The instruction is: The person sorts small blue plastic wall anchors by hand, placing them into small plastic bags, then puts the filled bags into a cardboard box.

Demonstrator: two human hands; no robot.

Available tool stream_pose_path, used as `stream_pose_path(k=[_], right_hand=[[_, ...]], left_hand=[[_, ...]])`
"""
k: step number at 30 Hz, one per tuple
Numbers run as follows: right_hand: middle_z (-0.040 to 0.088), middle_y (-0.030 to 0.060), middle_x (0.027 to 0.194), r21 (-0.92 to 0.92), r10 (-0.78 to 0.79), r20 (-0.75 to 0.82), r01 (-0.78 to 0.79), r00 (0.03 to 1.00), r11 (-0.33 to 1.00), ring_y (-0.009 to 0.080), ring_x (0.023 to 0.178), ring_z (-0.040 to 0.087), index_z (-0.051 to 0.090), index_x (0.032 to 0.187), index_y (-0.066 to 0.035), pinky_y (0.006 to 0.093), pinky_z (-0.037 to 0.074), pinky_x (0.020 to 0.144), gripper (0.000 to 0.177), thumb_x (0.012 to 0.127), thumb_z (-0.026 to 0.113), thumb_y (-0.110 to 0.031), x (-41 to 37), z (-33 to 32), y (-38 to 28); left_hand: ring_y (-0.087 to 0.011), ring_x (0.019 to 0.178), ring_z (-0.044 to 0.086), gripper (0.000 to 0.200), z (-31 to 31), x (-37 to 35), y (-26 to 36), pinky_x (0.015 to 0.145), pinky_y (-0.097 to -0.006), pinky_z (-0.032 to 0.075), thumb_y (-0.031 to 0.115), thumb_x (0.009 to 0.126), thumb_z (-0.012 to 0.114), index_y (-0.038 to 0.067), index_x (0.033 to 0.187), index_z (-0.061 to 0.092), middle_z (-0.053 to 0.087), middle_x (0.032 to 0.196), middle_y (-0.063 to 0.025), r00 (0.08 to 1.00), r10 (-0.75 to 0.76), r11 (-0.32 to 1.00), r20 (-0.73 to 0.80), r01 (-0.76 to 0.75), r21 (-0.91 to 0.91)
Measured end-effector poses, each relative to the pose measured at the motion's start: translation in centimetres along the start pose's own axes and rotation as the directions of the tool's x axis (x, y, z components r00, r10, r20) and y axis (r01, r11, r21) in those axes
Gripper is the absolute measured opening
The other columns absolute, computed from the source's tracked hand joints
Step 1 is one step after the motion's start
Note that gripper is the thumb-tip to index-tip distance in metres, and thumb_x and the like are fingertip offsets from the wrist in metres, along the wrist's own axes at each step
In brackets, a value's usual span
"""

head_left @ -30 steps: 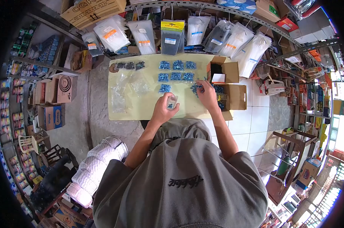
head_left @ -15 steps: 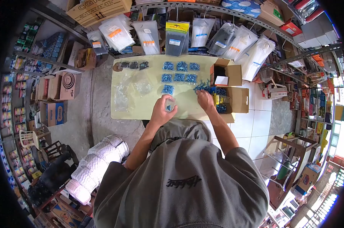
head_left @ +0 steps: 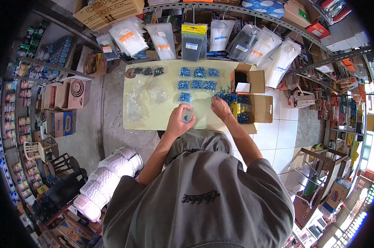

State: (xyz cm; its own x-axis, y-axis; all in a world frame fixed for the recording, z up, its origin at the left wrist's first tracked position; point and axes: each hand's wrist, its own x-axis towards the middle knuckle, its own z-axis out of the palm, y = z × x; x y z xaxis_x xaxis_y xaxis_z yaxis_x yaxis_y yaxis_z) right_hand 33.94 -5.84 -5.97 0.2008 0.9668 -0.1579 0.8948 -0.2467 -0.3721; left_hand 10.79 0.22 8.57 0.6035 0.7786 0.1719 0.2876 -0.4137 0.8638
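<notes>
My left hand [head_left: 178,120] holds a small clear plastic bag [head_left: 187,114] with a few blue pieces in it, just above the pale yellow table [head_left: 162,118]. My right hand [head_left: 221,108] rests with curled fingers at the near edge of a loose pile of blue pieces [head_left: 222,96], beside an open cardboard box [head_left: 256,108] with more blue pieces; whether it holds any I cannot tell. Several filled bags of blue pieces [head_left: 197,78] lie in rows farther back on the table.
Empty clear bags [head_left: 134,101] lie on the table's left part, dark filled bags [head_left: 147,71] at its far left corner. A second open box [head_left: 247,80] stands at the far right. Hanging packs of cable ties [head_left: 193,39] line the back. White rolls [head_left: 108,175] lie at left.
My right hand has drawn back from the blue pile toward the table's near edge. My left hand keeps the small bag, almost unmoved.
</notes>
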Motion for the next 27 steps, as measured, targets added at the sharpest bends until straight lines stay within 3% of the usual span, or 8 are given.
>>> stream_pose_path(k=[2,3,5,6,9,14,21,27], right_hand=[[0.066,0.0183,0.094,0.220,0.019,-0.087,0.001,0.996,0.976,0.0289,0.081,0.067,0.061,0.103,0.001,0.0378,0.054,0.072,0.024,0.082,0.062,-0.010,-0.2,-2.0,-1.6],[0.066,0.0183,0.094,0.222,0.017,-0.085,0.002,0.996,0.975,0.0289,0.081,0.067,0.061,0.103,0.001,0.0378,0.054,0.072,0.024,0.082,0.062,-0.010,-0.4,-3.7,-2.7],[0.068,0.0163,0.089,0.652,0.077,-0.117,0.018,0.990,0.758,0.0249,0.078,0.068,0.063,0.102,0.001,0.0331,0.054,0.070,0.027,0.079,0.070,-0.012,-1.0,-8.5,-5.6],[0.070,0.0131,0.083,0.738,0.125,-0.088,-0.020,0.988,0.674,0.0171,0.072,0.067,0.066,0.103,0.001,0.0276,0.053,0.070,0.030,0.077,0.075,-0.009,-1.3,-10.8,-7.3],[0.070,0.0110,0.083,0.838,0.008,0.019,-0.020,1.000,0.545,0.0128,0.072,0.065,0.066,0.106,0.001,0.0277,0.053,0.069,0.029,0.079,0.073,-0.009,-2.7,-15.2,-10.0],[0.069,0.0100,0.082,0.740,-0.185,-0.010,0.132,0.983,0.660,0.0136,0.069,0.064,0.067,0.111,-0.004,0.0278,0.053,0.068,0.034,0.077,0.072,-0.006,-3.7,-17.6,-11.7],[0.068,0.0108,0.080,0.800,-0.079,-0.018,0.062,0.997,0.596,0.0158,0.068,0.065,0.067,0.103,-0.001,0.0284,0.053,0.068,0.027,0.078,0.073,-0.008,-4.5,-18.9,-12.6],[0.068,0.0108,0.081,0.703,-0.110,-0.060,0.120,0.992,0.701,0.0155,0.064,0.061,0.067,0.101,-0.001,0.0296,0.051,0.063,0.023,0.080,0.072,-0.009,-4.9,-19.1,-12.6]], left_hand=[[-0.0334,0.089,0.061,0.040,-0.1,0.0,-0.2,0.078,-0.0405,0.048,0.013,0.073,0.073,0.004,0.106,0.051,0.063,0.095,-0.0138,1.000,0.002,1.000,-0.006,-0.002,0.000],[-0.0310,0.091,0.062,0.039,0.0,-0.1,-0.4,0.080,-0.0383,0.048,0.012,0.073,0.073,0.004,0.106,0.052,0.063,0.096,-0.0133,1.000,-0.015,1.000,-0.008,0.015,0.009],[-0.0287,0.093,0.062,0.039,0.0,0.0,-0.5,0.082,-0.0360,0.048,0.011,0.074,0.073,0.004,0.105,0.052,0.062,0.097,-0.0128,0.999,-0.034,0.999,-0.012,0.034,0.018],[-0.0285,0.093,0.062,0.039,0.1,0.1,-0.6,0.082,-0.0359,0.048,0.011,0.074,0.073,0.004,0.106,0.052,0.062,0.098,-0.0128,0.999,-0.038,0.999,-0.015,0.039,0.020],[-0.0289,0.094,0.061,0.041,0.5,0.6,-0.7,0.083,-0.0361,0.048,0.012,0.074,0.073,0.004,0.107,0.051,0.062,0.098,-0.0132,0.999,-0.054,0.998,-0.008,0.054,0.011],[-0.0375,0.093,0.059,0.045,0.9,1.7,-0.2,0.081,-0.0426,0.047,0.014,0.071,0.075,0.003,0.108,0.050,0.061,0.100,-0.0172,1.000,-0.015,0.999,0.015,0.016,-0.028],[-0.0368,0.097,0.057,0.050,1.5,2.3,-0.1,0.083,-0.0418,0.046,0.013,0.068,0.076,0.006,0.110,0.049,0.059,0.102,-0.0156,0.998,-0.021,0.999,0.060,0.023,-0.041],[-0.0365,0.095,0.057,0.048,2.0,2.2,-0.1,0.082,-0.0419,0.046,0.014,0.070,0.075,0.006,0.110,0.050,0.059,0.102,-0.0151,0.998,0.003,0.999,0.064,-0.001,-0.038]])
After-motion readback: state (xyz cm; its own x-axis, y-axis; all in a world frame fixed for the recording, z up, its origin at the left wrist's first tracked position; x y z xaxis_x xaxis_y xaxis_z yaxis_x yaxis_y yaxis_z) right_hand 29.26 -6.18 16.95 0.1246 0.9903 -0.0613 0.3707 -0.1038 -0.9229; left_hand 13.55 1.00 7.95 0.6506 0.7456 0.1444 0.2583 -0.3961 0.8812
